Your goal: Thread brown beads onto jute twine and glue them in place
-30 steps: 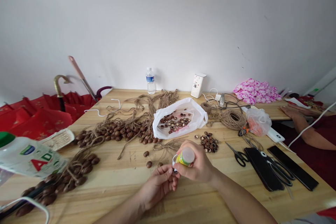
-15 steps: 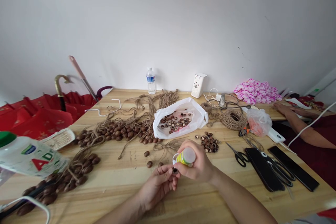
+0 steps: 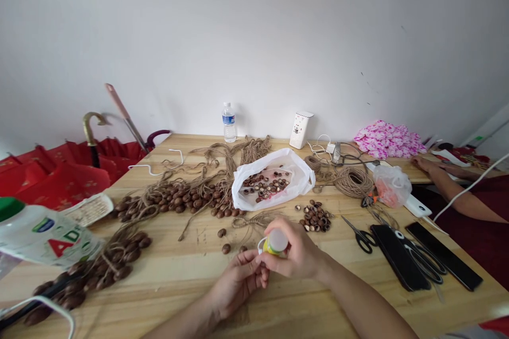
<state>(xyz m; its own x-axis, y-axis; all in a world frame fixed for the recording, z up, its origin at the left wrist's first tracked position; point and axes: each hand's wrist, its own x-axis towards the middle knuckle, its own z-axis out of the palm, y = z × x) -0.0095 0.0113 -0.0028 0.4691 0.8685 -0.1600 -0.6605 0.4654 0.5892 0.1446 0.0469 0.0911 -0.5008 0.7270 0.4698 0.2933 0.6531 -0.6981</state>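
My right hand (image 3: 297, 253) grips a small yellow-labelled glue bottle (image 3: 275, 243), tipped nozzle-down toward my left hand. My left hand (image 3: 238, 280) pinches a small dark bead right under the nozzle; the bead is mostly hidden by my fingers. Both hands hover over the wooden table (image 3: 178, 275) near its front. Just beyond them lie loose brown beads (image 3: 226, 248) and a knotted piece of jute cord (image 3: 254, 220). A white plastic bag (image 3: 242, 190) holding several cut beads lies further back, with a small pile of beads (image 3: 316, 217) to its right.
Strings of brown nuts on jute (image 3: 175, 198) spread left. A coil of twine (image 3: 353, 180), scissors (image 3: 360, 235) and black cases (image 3: 400, 257) lie right. A big plastic bottle (image 3: 43, 235) sits at the left edge. Another person's arm (image 3: 457, 190) rests far right. A water bottle (image 3: 228, 122) stands at the back.
My right hand has tipped the glue bottle more steeply and shifted it slightly left toward my left fingers. The other person's arm moved a little on the far right.
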